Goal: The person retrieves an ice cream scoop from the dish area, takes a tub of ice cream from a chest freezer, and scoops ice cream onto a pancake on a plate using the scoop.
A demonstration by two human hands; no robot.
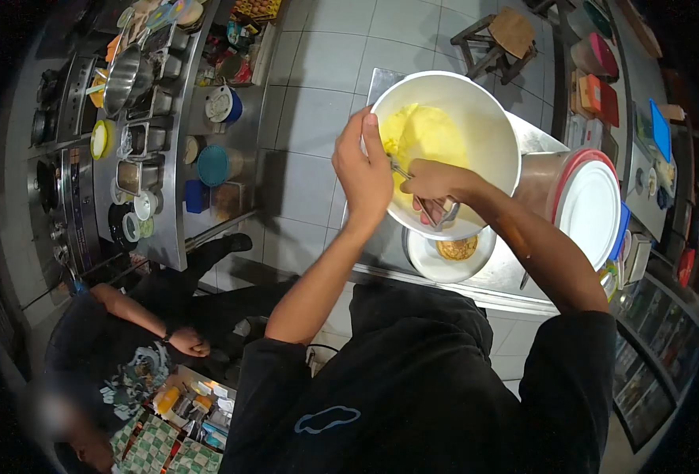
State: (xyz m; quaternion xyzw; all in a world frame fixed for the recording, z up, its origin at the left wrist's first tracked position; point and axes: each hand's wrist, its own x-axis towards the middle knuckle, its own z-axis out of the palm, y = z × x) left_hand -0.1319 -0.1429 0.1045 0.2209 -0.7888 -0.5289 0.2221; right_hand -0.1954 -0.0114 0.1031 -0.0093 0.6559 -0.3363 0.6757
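Apparently yellow mixture in bowl

Grey tiled floor, wooden stool

White bowl: round, deep, open side up, over left part of metal table. Yellow mass inside: soft-looking, smooth at centre, lumpy at left edge. Metal utensil: slanted across bowl's near-left portion, middle covered; type unclear.
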